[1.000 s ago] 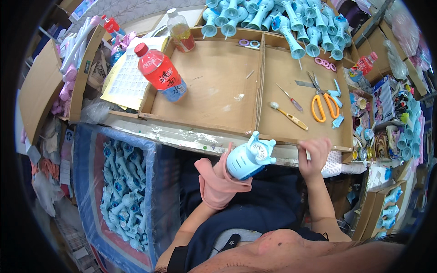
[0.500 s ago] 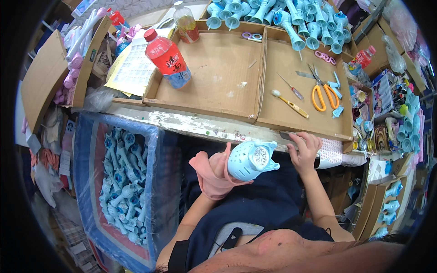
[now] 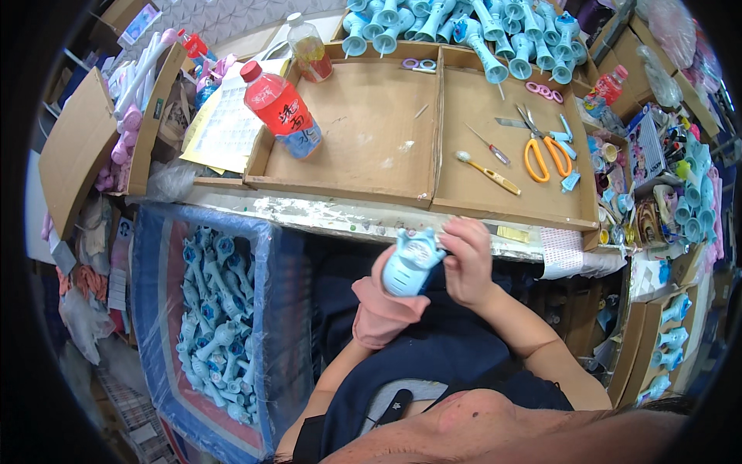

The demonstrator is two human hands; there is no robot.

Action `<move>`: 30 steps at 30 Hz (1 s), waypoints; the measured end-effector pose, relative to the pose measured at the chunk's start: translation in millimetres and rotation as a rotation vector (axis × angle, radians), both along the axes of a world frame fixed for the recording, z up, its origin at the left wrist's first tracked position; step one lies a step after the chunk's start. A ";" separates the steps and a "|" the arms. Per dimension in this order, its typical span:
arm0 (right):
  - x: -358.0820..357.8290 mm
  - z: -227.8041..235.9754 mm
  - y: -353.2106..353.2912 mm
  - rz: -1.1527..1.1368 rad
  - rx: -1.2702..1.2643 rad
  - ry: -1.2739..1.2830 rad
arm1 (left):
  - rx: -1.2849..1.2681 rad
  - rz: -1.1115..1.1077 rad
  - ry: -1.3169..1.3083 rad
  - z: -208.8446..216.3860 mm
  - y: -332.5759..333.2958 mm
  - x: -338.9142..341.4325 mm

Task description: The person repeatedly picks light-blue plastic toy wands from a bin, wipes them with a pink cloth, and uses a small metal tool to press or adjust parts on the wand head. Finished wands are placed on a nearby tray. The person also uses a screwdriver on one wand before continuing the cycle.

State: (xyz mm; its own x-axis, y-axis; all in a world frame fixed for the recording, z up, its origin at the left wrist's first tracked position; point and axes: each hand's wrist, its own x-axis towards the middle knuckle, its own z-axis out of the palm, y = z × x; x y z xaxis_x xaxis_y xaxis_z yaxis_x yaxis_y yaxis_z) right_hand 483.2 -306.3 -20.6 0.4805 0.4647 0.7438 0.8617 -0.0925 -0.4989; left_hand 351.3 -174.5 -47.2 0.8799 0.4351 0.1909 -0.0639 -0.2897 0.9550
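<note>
Light-blue plastic is forming the horned housing (image 3: pixel 407 272), which is sitting on the near side of the cardboard tray (image 3: pixel 332 184), below its front edge. The left hand (image 3: pixel 380 267) is gripping the housing from its left side, with a pink cloth (image 3: pixel 386 313) wrapping the grip and lower body. The housing is tilting, its round face showing upward. The right hand (image 3: pixel 469 263), also on the tray's near side, is bending its fingertips in to the housing's right horn; whether they are pinching a small tool or only touching plastic cannot be told.

The step in hand appears to be detail work along the horned rim. The next move is probably calling for a steady left grip, light fingertip pressure and a slight turn of the housing.

Left of the tray and nearer than it, a blue-rimmed bin (image 3: pixel 264 309) is holding similar blue parts (image 3: pixel 220 336). In the tray's right compartment, a yellow-handled brush (image 3: pixel 498 179), a screwdriver (image 3: pixel 498 155) and orange-handled scissors (image 3: pixel 557 158) are lying unused. In its left compartment, a red bottle (image 3: pixel 280 108) is standing. Beyond the tray's far edge, more blue parts are lying heaped.
</note>
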 end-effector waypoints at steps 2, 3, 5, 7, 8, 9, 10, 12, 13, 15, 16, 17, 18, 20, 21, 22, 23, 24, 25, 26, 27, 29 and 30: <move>8.5 -10.1 -24.2 -0.020 -0.129 0.093 | -0.141 0.111 -0.038 -5.0 0.9 2.9; 13.5 -14.5 -40.2 -0.039 -0.234 0.145 | -0.155 0.147 -0.026 -6.8 1.8 4.3; 23.7 -24.1 -68.7 -0.211 -0.373 0.049 | -0.021 0.121 -0.009 -8.7 3.3 8.2; 21.5 -34.1 -91.2 -0.465 -0.576 -0.030 | 0.050 0.096 -0.012 -8.2 2.5 14.9; 20.0 -38.5 -100.7 -0.464 -0.672 0.009 | 0.065 0.074 -0.014 -7.0 1.6 19.5; 17.8 -42.5 -108.7 -0.419 -0.651 -0.046 | 0.064 0.068 -0.021 -5.4 -0.8 25.0; 17.0 -46.1 -115.0 -0.387 -0.655 -0.073 | 0.091 0.084 0.015 -3.6 -3.3 30.9; 21.9 -51.2 -124.2 -0.332 -0.603 -0.211 | 0.209 0.111 -0.021 -0.1 -8.7 40.3; 25.8 -52.5 -126.2 -0.287 -0.554 -0.185 | 0.272 0.127 -0.011 1.4 -10.7 43.4; 34.5 -52.0 -123.9 -0.183 -0.423 -0.151 | 0.365 0.100 -0.017 3.4 -12.3 46.8; 40.1 -48.2 -121.7 -0.123 -0.396 -0.115 | 0.490 0.109 0.027 3.8 -13.0 47.1; 40.6 -45.0 -114.6 -0.117 -0.285 0.043 | 0.617 0.104 0.002 3.5 -12.2 47.9; 39.9 -39.9 -106.0 -0.135 -0.155 0.227 | 0.573 0.079 -0.003 3.0 -11.9 48.4; 33.9 -24.3 -86.6 -0.071 0.060 0.558 | 0.615 0.069 -0.009 1.1 -10.6 52.3; 29.7 -16.1 -74.4 -0.089 0.180 0.683 | 0.663 0.109 -0.072 -0.5 -10.2 57.0; 33.6 -4.8 -67.9 -0.091 0.074 0.534 | 0.712 0.154 -0.133 -1.0 -10.1 60.5; 38.0 5.6 -61.3 -0.095 -0.065 0.417 | 0.761 0.202 -0.193 -1.9 -10.4 65.8; 38.8 12.9 -51.5 -0.085 -0.054 0.343 | 0.801 0.190 -0.166 -1.0 -10.4 67.7; 40.7 18.9 -42.4 -0.114 -0.119 0.340 | 0.834 0.192 -0.135 -0.2 -11.0 70.5; 44.7 22.0 -32.7 -0.135 -0.108 0.295 | 0.862 0.185 -0.130 1.2 -11.2 71.8; 48.2 25.5 -27.5 -0.135 -0.101 0.215 | 0.883 0.190 -0.120 2.8 -12.1 72.8; 53.4 29.1 -21.5 -0.140 -0.134 0.123 | 0.910 0.191 -0.109 5.8 -12.9 73.5; 55.4 29.5 -20.5 -0.117 -0.146 0.047 | 0.916 0.185 -0.107 6.8 -13.2 73.7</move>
